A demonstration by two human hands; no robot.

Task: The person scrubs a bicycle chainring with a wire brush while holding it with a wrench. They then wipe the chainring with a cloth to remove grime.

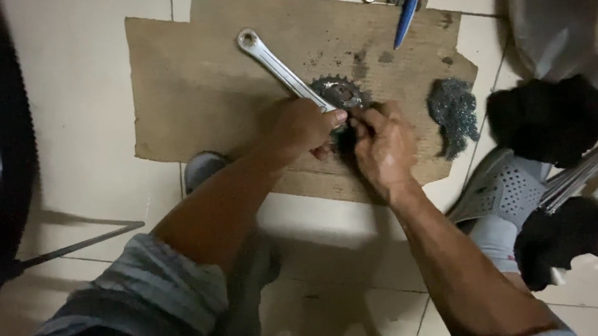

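Head view: I see left hand (302,127) w/ fingers closed round the silver wrench (281,70), its far end angled up-left for leverage. Right hand (384,144) pinches the toothed sprocket (339,91), steadying it on cardboard sheet (216,88) covering the floor tiles (85,101).

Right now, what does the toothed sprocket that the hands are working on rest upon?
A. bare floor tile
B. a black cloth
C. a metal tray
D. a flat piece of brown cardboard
D: the sprocket, with the wrench gripped by the left hand, lies on the brown cardboard spread over the tiles.
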